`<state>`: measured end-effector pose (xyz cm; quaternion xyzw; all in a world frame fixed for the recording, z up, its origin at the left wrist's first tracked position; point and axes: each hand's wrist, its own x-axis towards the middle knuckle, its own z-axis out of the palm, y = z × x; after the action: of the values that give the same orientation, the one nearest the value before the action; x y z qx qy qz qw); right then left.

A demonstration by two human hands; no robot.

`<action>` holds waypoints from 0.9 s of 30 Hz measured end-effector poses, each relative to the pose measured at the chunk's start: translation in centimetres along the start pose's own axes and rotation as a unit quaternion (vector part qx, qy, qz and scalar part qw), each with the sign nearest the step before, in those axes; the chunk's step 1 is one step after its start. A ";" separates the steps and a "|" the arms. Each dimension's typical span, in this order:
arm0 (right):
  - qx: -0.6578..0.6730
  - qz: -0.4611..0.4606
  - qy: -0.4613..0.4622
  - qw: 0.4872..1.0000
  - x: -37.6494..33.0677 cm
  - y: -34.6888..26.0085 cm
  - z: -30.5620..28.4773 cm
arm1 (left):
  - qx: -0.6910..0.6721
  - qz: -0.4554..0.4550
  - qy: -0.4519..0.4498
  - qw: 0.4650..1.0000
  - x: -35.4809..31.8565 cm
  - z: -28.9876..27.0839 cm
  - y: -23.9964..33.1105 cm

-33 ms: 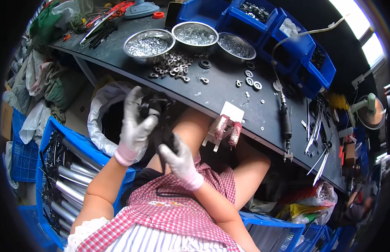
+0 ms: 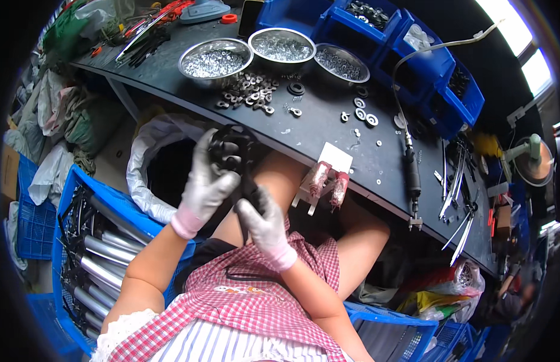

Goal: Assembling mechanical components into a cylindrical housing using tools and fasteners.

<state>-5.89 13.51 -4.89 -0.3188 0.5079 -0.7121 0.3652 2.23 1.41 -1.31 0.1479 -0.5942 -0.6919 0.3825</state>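
Both my hands wear pale gloves with pink cuffs. My left hand [image 2: 206, 190] is closed around the upper end of a glossy black moulded part [image 2: 231, 148] with rounded bulges and a long narrow lower section. Its exact kind does not show. My right hand [image 2: 266, 228] grips that part lower down, thumb and fingers bent round it. The part stands over my lap, just off the front edge of the black workbench [image 2: 280, 130]. To the right of it, a white fixture [image 2: 335, 158] with two red-wrapped prongs juts from that edge.
Three metal bowls, among them the left bowl [image 2: 214, 73], hold small metal parts near loose metal pieces [image 2: 251, 92]. An air screwdriver [image 2: 412, 175] lies at right below blue bins [image 2: 412, 60]. A white-lined bin [image 2: 144, 175] and a blue crate of tubes [image 2: 105, 253] stand left.
The black part has turned, so its rounded bulges now show more clearly. Both hands have shifted slightly to the right, still holding it.
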 end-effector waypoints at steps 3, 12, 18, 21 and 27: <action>-0.049 0.001 0.074 0.996 0.3 -1.6 -1.7 | -0.005 -0.098 -0.091 0.991 -1.5 1.6 -2.2; -0.078 -0.013 0.103 0.992 0.6 -3.4 -3.4 | -0.013 -0.191 -0.083 0.978 -0.1 2.9 -1.9; -0.293 -0.166 0.134 0.932 0.1 -1.8 -2.1 | 0.269 0.075 -0.054 0.959 -2.9 2.3 -0.2; -0.310 -0.145 0.074 0.937 -0.3 -2.0 0.4 | 0.145 0.020 -0.051 0.988 -2.2 2.1 -1.1; -0.395 -0.066 -0.042 0.916 -0.3 -2.8 2.3 | 0.000 -0.077 -0.051 0.996 0.2 -1.0 -1.6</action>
<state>-4.37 13.22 -1.54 -0.4995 0.7094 -0.4625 0.1825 2.20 0.50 -2.97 0.1577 -0.6002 -0.7257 0.2971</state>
